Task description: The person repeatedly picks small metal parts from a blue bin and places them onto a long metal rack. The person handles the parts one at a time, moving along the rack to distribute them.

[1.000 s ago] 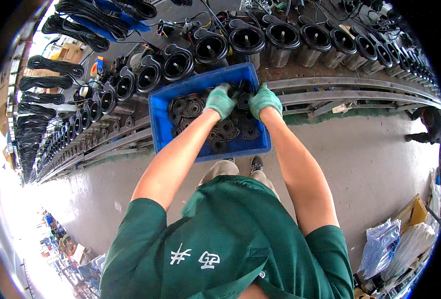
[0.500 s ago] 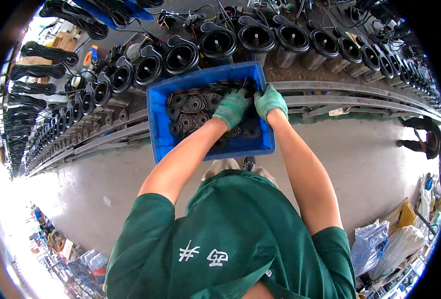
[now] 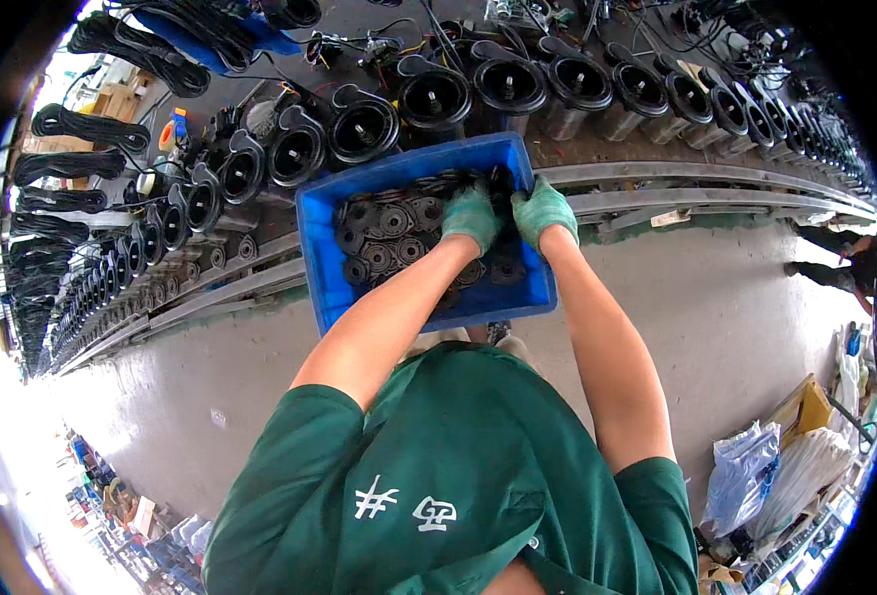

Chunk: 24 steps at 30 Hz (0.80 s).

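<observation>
A blue plastic bin [image 3: 331, 297] holds many dark round flanged parts [image 3: 392, 221], lying flat and overlapping. My left hand [image 3: 471, 218], in a green glove, reaches into the bin's right half among darker parts; its fingertips are hidden and blurred, so any hold does not show. At the bin's right edge my right hand [image 3: 546, 211], gloved the same way, is closed around the rim. Just beyond the bin stand black ring-topped cylinders [image 3: 435, 97], each with a shaft in the middle.
Metal rails [image 3: 657, 174] run along the bench edge, with the bin over them. Coiled black cables [image 3: 91, 127] hang at the left. Another person [image 3: 835, 260] is at the far right. Plastic-wrapped bundles [image 3: 741, 476] lie at the lower right.
The bin has shifted slightly right and nearer to me, along with my right hand on its rim. My left hand has moved a little right within it.
</observation>
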Each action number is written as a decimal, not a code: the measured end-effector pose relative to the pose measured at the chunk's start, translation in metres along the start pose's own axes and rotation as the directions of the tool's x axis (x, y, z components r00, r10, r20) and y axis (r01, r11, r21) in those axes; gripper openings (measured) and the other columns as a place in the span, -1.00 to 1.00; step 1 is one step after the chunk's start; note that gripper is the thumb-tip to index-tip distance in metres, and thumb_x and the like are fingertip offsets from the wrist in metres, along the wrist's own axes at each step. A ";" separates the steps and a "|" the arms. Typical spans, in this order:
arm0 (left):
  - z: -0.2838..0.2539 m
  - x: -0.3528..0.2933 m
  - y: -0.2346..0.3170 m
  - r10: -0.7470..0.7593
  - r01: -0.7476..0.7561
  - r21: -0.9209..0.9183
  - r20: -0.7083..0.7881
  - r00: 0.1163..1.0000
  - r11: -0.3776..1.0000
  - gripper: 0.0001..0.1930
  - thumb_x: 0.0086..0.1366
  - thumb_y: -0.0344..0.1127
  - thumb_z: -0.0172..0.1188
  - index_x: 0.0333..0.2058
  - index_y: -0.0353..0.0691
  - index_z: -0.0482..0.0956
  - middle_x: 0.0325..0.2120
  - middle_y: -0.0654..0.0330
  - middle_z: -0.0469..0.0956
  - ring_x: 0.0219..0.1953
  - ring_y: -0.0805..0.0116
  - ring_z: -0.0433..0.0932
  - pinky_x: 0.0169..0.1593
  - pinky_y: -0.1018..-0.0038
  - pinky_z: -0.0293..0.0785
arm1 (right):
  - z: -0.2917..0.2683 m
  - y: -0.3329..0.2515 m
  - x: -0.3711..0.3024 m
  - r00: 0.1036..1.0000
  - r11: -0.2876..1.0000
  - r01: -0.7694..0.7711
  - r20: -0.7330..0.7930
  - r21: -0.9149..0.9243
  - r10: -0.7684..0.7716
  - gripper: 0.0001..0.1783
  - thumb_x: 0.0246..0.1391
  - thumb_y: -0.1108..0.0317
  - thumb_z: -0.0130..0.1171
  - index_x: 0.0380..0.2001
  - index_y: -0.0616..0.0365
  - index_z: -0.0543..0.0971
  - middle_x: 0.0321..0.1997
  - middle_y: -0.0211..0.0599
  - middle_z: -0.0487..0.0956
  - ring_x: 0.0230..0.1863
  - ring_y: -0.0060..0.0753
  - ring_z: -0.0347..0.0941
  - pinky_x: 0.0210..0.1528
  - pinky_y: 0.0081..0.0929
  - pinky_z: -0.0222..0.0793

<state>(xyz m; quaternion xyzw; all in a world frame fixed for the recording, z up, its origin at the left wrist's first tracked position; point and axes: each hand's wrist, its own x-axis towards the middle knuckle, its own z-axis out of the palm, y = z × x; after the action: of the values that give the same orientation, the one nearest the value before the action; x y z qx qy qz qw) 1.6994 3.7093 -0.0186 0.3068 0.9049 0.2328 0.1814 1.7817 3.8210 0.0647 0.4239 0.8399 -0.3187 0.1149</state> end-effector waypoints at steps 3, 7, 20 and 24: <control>0.006 -0.003 -0.002 0.035 -0.036 -0.014 -0.037 0.999 0.999 -0.33 0.17 -0.08 0.24 0.19 -0.26 0.31 0.09 -0.19 0.43 0.13 -0.17 0.43 0.17 0.06 0.37 | 0.002 0.003 0.002 1.000 1.000 -0.006 -0.003 -0.012 0.006 -0.32 0.14 -0.03 0.08 0.21 0.19 0.36 0.12 0.17 0.53 0.17 0.17 0.45 0.20 -0.05 0.36; 0.018 -0.008 -0.001 0.057 -0.053 0.070 -0.053 0.997 0.996 -0.25 0.26 0.01 0.11 0.32 -0.23 0.12 0.07 -0.26 0.46 0.11 -0.23 0.45 0.12 0.06 0.41 | 0.008 0.006 0.006 1.000 1.000 -0.004 -0.024 -0.010 0.004 -0.33 0.14 -0.03 0.08 0.19 0.20 0.38 0.13 0.17 0.53 0.17 0.17 0.44 0.20 -0.05 0.36; 0.022 -0.002 -0.004 0.159 -0.252 0.275 0.321 0.934 0.928 -0.41 0.21 -0.08 0.14 0.19 -0.19 0.41 0.14 -0.16 0.44 0.13 -0.12 0.47 0.16 0.10 0.38 | 0.011 0.000 0.007 0.997 1.000 -0.003 -0.073 -0.004 0.002 -0.37 0.13 -0.02 0.08 0.13 0.23 0.42 0.12 0.23 0.51 0.18 0.23 0.41 0.21 -0.03 0.34; -0.001 -0.017 0.008 0.220 -0.339 0.198 0.456 0.862 0.920 -0.49 0.21 -0.16 0.13 0.13 -0.19 0.47 0.09 -0.12 0.50 0.11 -0.11 0.48 0.14 0.11 0.39 | 0.010 0.006 0.007 0.998 1.000 0.009 -0.063 -0.003 -0.010 -0.35 0.13 -0.01 0.07 0.16 0.22 0.41 0.12 0.24 0.51 0.18 0.23 0.41 0.21 -0.02 0.33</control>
<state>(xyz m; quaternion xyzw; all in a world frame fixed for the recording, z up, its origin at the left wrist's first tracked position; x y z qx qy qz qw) 1.7152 3.7040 -0.0109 0.5009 0.8118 0.0583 0.2944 1.7808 3.8219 0.0510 0.4297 0.8456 -0.3045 0.0873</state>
